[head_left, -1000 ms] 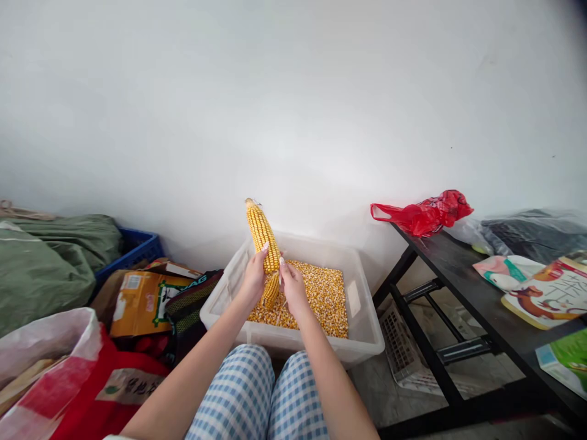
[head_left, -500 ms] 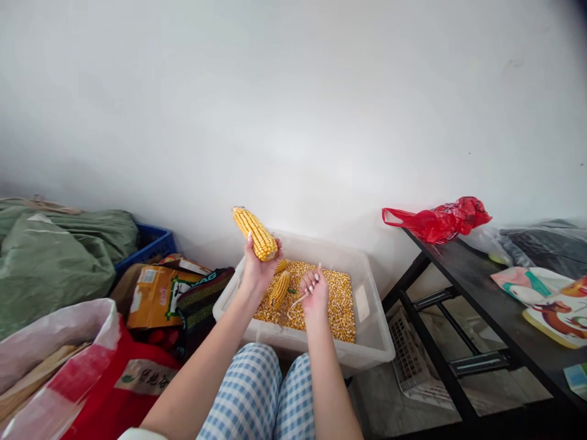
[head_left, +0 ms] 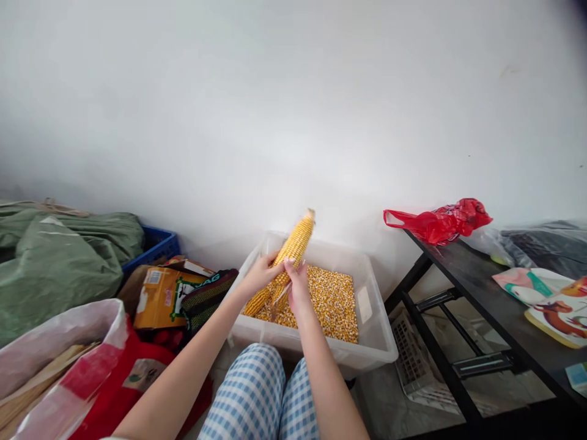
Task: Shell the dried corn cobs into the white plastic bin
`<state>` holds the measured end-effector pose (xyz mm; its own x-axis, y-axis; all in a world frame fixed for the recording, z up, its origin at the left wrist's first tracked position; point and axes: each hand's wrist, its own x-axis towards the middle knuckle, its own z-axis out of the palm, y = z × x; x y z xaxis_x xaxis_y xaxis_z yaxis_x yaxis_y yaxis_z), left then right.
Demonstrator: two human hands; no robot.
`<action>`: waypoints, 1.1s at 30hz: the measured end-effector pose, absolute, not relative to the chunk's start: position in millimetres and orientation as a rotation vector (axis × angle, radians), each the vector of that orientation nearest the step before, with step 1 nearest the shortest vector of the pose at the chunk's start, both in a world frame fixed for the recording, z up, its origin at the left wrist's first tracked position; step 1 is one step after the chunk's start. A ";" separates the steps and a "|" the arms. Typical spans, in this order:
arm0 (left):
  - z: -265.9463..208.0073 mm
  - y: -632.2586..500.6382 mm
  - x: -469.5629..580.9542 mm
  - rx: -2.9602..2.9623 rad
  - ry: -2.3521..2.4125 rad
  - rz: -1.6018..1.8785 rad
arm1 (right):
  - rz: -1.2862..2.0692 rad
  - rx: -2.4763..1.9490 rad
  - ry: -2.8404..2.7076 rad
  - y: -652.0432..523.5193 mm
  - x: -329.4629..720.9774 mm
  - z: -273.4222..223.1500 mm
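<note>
A yellow ear of corn [head_left: 300,235] points up and to the right over a clear plastic bin [head_left: 373,299]. My left hand [head_left: 263,273] is closed around the lower left side of the ear. My right hand [head_left: 298,284] grips its lower end from the right, thumb against the kernels. A thin pale strip [head_left: 281,294] shows below the ear beside my right hand; whether my fingers hold it I cannot tell. Loose corn kernels [head_left: 332,299] cover the bin's floor. Another ear [head_left: 257,302] lies in the bin's left part, partly hidden by my left hand.
To the left are a red and white sack [head_left: 107,360], an orange carton [head_left: 162,296], a dark mesh bag [head_left: 211,300], a blue crate [head_left: 160,246] and green cloth [head_left: 77,256]. A black table [head_left: 486,287] with a red plastic bag [head_left: 443,225] stands right. A white wall rises behind.
The ear of corn has moved right and down and now tilts rightward instead of leftward. My right hand has come up to it, so both hands hold it.
</note>
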<state>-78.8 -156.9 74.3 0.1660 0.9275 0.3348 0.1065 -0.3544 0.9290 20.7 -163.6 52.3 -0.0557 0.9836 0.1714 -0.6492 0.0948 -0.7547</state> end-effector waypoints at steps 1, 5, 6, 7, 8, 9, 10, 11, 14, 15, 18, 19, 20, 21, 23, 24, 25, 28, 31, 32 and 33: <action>75.7 -157.1 -77.0 1.770 1.074 1.295 | 1.401 -0.519 -0.765 -162.5 20.2 50.2; 72.6 -162.6 -59.4 2.115 1.362 1.303 | 1.260 -0.528 -0.553 -154.6 27.8 48.6; 69.7 -165.0 -53.8 2.161 1.394 1.299 | 1.221 -0.543 -0.512 -152.5 31.8 51.2; 66.4 -168.0 -48.4 2.188 1.404 1.301 | 1.185 -0.559 -0.480 -150.7 36.4 55.0; 63.3 -171.4 -43.6 2.192 1.402 1.320 | 1.157 -0.576 -0.458 -149.2 41.2 59.5; 60.6 -175.3 -39.7 2.175 1.399 1.364 | 1.141 -0.590 -0.448 -148.3 46.0 64.4; 58.6 -179.4 -36.7 2.153 1.399 1.417 | 1.133 -0.605 -0.445 -148.0 50.5 68.9; 57.3 -183.6 -34.6 2.133 1.400 1.476 | 1.130 -0.622 -0.454 -148.1 54.6 72.6; 56.9 -193.4 -32.7 2.195 1.399 1.493 | 1.098 -0.706 -0.520 -150.1 62.9 75.5; 57.4 -195.2 -32.9 2.240 1.396 1.434 | 1.073 -0.739 -0.546 -150.9 64.3 73.9; 58.2 -197.1 -34.0 2.287 1.403 1.236 | 1.038 -0.789 -0.605 -153.0 65.2 66.6; 58.0 -197.4 -34.3 2.266 1.390 1.194 | 1.063 -0.773 -0.620 -153.9 64.7 65.3; 57.5 -198.0 -34.6 2.234 1.363 1.168 | 1.105 -0.739 -0.632 -155.0 64.1 65.0; 56.7 -198.9 -34.8 2.194 1.327 1.150 | 1.152 -0.696 -0.639 -156.2 63.4 65.9; 54.0 -201.6 -35.3 2.105 1.253 1.138 | 1.218 -0.615 -0.632 -158.6 62.7 70.8; 52.0 -203.4 -35.8 2.060 1.227 1.144 | 1.238 -0.585 -0.624 -159.4 62.8 74.3; 49.7 -205.3 -36.6 2.017 1.204 1.157 | 1.256 -0.563 -0.618 -159.8 63.4 78.0; 42.3 -210.7 -41.6 1.922 1.098 1.210 | 1.368 -0.519 -0.628 -157.1 67.4 88.0; 37.5 -214.9 -51.1 1.843 0.987 1.211 | 1.548 -0.486 -0.624 -148.5 72.1 95.7; 36.8 -216.1 -55.0 1.814 0.966 1.195 | 1.604 -0.475 -0.610 -144.9 73.3 97.9; 36.4 -217.3 -59.1 1.784 0.952 1.169 | 1.654 -0.463 -0.590 -141.2 74.0 100.1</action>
<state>-59.1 -217.3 36.4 0.2949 0.8879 0.3530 0.1660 -0.4115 0.8962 74.0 -141.2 100.1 -0.1621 0.9864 0.0269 -0.7804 -0.1115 -0.6152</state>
